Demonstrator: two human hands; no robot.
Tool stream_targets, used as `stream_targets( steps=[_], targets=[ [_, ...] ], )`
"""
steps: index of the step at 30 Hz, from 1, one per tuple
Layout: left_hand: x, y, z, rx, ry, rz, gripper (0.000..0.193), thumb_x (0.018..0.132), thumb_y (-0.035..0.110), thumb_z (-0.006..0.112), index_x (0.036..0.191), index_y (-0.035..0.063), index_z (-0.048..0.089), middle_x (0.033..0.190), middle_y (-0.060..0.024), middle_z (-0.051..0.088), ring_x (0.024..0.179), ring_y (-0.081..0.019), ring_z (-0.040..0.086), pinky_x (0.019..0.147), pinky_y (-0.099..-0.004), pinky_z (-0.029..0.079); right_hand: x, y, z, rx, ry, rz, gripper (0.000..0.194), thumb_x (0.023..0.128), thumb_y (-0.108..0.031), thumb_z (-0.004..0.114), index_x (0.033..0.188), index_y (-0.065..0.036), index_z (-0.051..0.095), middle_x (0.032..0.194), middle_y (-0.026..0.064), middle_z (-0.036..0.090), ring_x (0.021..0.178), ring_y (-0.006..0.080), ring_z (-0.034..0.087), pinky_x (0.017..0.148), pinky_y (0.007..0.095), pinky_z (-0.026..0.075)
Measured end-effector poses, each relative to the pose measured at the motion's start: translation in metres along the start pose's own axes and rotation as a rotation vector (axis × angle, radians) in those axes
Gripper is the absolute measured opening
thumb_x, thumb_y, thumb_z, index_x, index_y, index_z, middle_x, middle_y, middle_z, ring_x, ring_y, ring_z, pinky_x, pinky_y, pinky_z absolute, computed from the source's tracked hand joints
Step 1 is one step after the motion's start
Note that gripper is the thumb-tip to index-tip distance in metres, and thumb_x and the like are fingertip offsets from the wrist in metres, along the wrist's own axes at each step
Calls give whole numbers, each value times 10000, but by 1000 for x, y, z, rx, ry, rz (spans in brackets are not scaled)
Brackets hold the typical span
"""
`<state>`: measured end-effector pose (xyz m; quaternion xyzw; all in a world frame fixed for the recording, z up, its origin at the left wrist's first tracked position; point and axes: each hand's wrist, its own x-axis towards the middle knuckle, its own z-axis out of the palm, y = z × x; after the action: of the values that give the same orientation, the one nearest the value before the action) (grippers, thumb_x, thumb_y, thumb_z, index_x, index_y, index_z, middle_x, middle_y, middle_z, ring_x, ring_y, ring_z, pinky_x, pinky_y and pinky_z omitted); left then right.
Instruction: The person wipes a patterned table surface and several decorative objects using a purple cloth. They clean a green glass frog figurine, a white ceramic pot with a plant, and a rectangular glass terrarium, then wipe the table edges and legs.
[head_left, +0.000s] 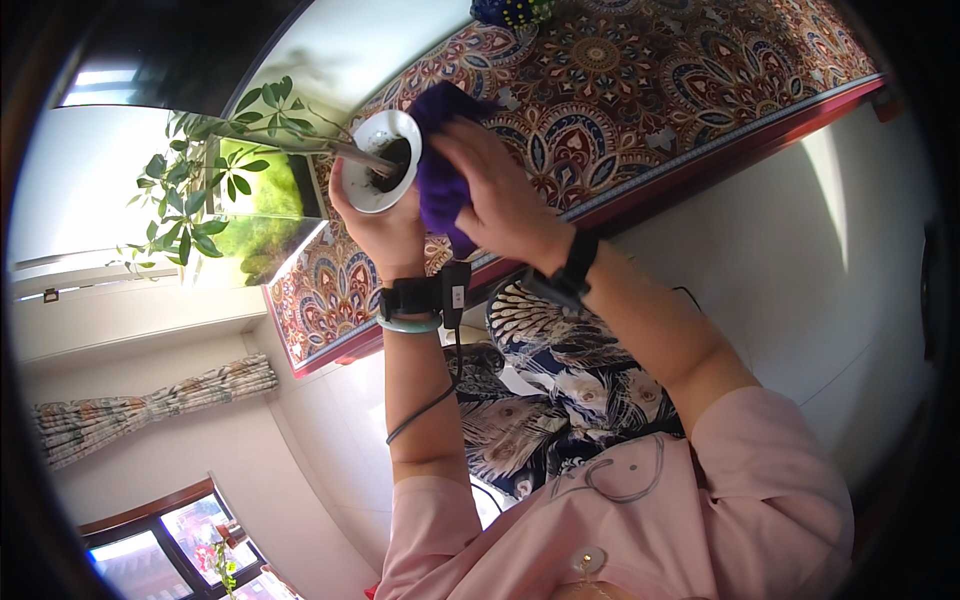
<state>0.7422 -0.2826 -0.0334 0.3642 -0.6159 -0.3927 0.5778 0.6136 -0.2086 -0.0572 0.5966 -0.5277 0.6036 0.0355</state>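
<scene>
My left hand (386, 234) grips a white flowerpot (361, 196) from below and the side, tilted so that dark soil (391, 163) shows in its mouth. A woody stem leans out of the pot to the left and carries a spread of green leaves (180, 202). In my right hand (499, 191) is a purple cloth (442, 187), pressed against the pot's right outer side. The fingers of that hand are partly folded into the cloth. The far side of the pot is hidden.
Below the hands runs a long table or cabinet with a patterned cloth (600, 135). A glass tank with green plants (262, 202) stands at its left end, behind the leaves. A dark screen (172, 52) is at the upper left, and a dark blue dotted object (511, 12) lies at the top.
</scene>
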Motion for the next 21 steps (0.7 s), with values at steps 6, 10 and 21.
stream_targets(
  steps=[6, 10, 21],
  targets=[
    [-4, 0, -4, 173, -71, 44, 1043, 659, 199, 954, 1450, -5, 305, 1345, -181, 513, 1222, -253, 541, 1069, -374, 435, 105, 70, 21, 552, -785, 535, 464, 921, -387, 635, 1177, 0, 632, 910, 100, 710, 764, 210, 693, 721, 355, 568],
    [-5, 5, -1, 63, -102, -7, 1073, 685, 176, 941, 1475, 4, 235, 1392, -189, 465, 1266, -259, 509, 1098, -388, 407, 116, 80, 27, 531, -926, 718, 497, 973, -430, 574, 1250, -21, 624, 1084, 118, 716, 908, 192, 682, 848, 347, 546],
    [7, 4, -22, 18, -353, -8, 1101, 797, 290, 868, 1513, -19, 90, 1437, -186, 428, 1301, -255, 471, 1121, -384, 364, -56, -14, 21, -277, -115, 13, 717, 734, -183, 798, 1365, -133, 463, 1408, 195, 379, 1298, 476, 412, 1094, 582, 377]
  ],
)
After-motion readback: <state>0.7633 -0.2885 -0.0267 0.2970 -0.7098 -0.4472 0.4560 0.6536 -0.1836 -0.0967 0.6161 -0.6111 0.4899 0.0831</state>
